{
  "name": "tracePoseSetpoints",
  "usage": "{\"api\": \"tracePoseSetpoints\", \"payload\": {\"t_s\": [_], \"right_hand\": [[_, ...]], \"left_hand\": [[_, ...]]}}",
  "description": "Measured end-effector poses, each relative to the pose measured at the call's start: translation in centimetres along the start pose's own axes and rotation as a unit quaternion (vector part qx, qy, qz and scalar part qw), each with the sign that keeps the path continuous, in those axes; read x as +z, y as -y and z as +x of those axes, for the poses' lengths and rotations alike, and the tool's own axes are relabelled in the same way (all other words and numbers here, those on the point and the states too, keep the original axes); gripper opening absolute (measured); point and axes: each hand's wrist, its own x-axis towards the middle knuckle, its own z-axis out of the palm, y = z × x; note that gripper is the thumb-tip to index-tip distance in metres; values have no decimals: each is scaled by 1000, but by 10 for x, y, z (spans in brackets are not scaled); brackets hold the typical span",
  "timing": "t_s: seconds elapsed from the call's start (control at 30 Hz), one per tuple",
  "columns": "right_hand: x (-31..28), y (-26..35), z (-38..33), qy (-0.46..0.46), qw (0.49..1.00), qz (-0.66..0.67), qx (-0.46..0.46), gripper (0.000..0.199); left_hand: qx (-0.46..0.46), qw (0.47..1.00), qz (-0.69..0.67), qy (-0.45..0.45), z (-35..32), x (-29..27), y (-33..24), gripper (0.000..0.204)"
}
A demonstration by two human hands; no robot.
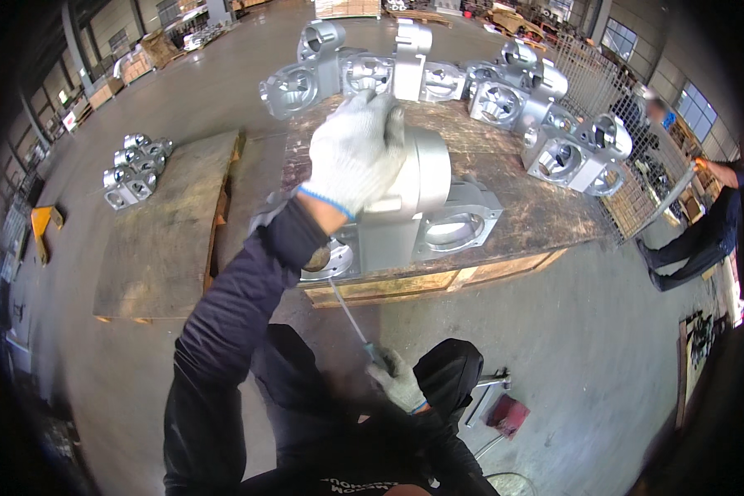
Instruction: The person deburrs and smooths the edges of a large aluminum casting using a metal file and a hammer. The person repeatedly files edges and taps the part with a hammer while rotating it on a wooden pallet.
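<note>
A large silver metal casting [388, 240], with an upright cylindrical collar and round bores at its base, stands at the near edge of a wooden worktable [488, 153]. My left hand [355, 153], in a white knit glove, is closed over the collar's top left side, its fingertips partly hidden. Lower down, my right hand [398, 380], also gloved, grips a thin hand tool [354, 321] with a teal handle and long grey shaft. The shaft points up toward the casting's lower left bore, and its tip seems to meet the rim there. I cannot tell the tool's exact kind.
Several similar castings [500, 103] line the table's far and right sides. A low wooden pallet [169, 227] lies left, with smaller-looking castings [132, 169] beyond it. A hammer [494, 380] and a red object [508, 415] are near my right knee. Another person [703, 223] stands at right by a mesh cage.
</note>
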Motion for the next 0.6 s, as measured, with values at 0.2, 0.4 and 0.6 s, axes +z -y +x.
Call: {"api": "tracePoseSetpoints", "payload": {"t_s": [0.2, 0.4, 0.6], "right_hand": [[23, -11, 29, 31, 985, -147, -79, 35], [60, -20, 44, 41, 997, 46, -54, 23], [79, -9, 56, -20, 997, 72, 2, 21]], "left_hand": [[94, 973, 207, 41, 50, 18, 55, 21], [33, 971, 215, 101, 74, 39, 93, 19], [-70, 980, 149, 111, 82, 42, 96, 39]]}}
